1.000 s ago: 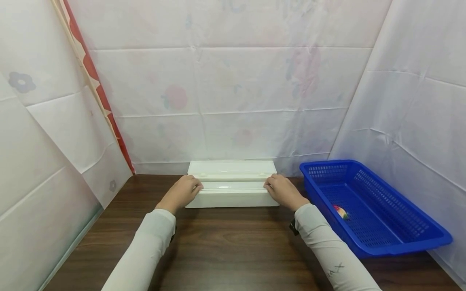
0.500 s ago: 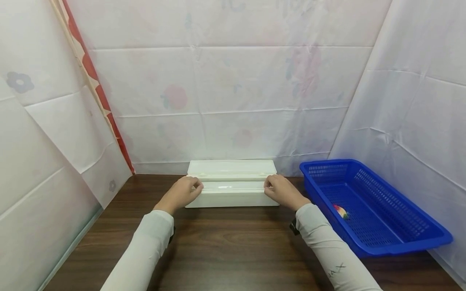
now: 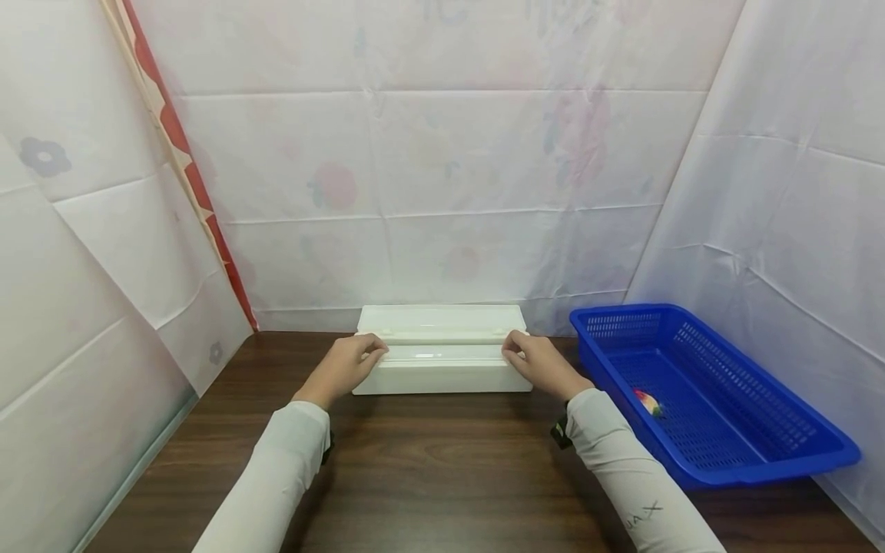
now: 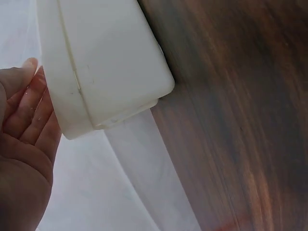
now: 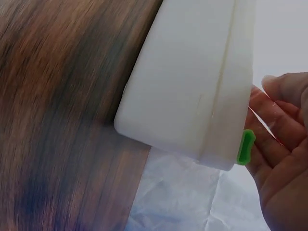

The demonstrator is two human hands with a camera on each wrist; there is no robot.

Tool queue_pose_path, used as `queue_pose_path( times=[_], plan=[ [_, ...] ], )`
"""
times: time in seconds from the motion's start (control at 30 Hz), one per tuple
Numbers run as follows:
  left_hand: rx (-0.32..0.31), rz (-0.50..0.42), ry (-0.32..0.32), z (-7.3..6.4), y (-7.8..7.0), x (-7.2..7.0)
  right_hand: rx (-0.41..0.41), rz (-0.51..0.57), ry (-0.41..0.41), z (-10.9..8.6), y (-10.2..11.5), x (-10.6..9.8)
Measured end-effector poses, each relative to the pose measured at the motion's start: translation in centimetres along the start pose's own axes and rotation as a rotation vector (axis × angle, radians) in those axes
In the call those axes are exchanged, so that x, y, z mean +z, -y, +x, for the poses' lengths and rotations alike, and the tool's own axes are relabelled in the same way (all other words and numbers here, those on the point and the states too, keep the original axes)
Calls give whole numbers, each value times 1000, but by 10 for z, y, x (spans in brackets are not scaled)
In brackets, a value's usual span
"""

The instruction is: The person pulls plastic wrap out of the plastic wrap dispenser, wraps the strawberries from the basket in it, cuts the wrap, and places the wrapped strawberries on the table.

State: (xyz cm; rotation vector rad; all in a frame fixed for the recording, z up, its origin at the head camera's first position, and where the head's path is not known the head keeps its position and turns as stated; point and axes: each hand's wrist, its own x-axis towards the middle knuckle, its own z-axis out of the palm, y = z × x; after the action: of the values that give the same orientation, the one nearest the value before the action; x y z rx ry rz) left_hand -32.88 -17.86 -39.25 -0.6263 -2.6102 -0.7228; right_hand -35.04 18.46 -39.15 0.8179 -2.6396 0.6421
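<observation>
A long white box [image 3: 442, 376] like a cling film dispenser stands against the back wall, its lid [image 3: 442, 316] tilted back. Across its top runs a shiny clear strip, apparently cling film [image 3: 439, 353]. My left hand [image 3: 346, 365] is at the left end, thumb and fingertips pinched together there. At the right end, my right hand [image 3: 542, 361] pinches likewise. Small glints show on the fingers in both wrist views; the film itself is hard to make out. In the right wrist view a green piece [image 5: 246, 147] sits at the box's edge.
A blue perforated basket [image 3: 698, 461] stands to the right, with a small red, yellow and green object [image 3: 648, 402] inside. The dark wooden table [image 3: 442, 476] stretches in front of the box. Pale patterned sheets [image 3: 442, 153] enclose the back and sides.
Both hands stay at the box's ends. Their fingers have shifted slightly, with the index fingers arching more above the thumbs. The box and basket have not visibly moved.
</observation>
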Motion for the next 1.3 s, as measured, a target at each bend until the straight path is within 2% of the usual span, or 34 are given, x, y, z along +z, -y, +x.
queue_pose_path(
  times=[0.4, 0.93, 1.1, 1.3],
  plan=[
    [-57, -85, -68, -1, -1, 0, 6, 73, -65, 0, 1, 1],
    [-120, -198, -80, -1, -8, -5, -8, 159, -105, -2, 4, -6],
    [-121, -215, -101, -2, -8, -6, 10, 166, -112, -3, 5, -7],
    [-138, -234, -105, -1, -7, -6, 74, 191, -134, -5, 6, -10]
  ],
)
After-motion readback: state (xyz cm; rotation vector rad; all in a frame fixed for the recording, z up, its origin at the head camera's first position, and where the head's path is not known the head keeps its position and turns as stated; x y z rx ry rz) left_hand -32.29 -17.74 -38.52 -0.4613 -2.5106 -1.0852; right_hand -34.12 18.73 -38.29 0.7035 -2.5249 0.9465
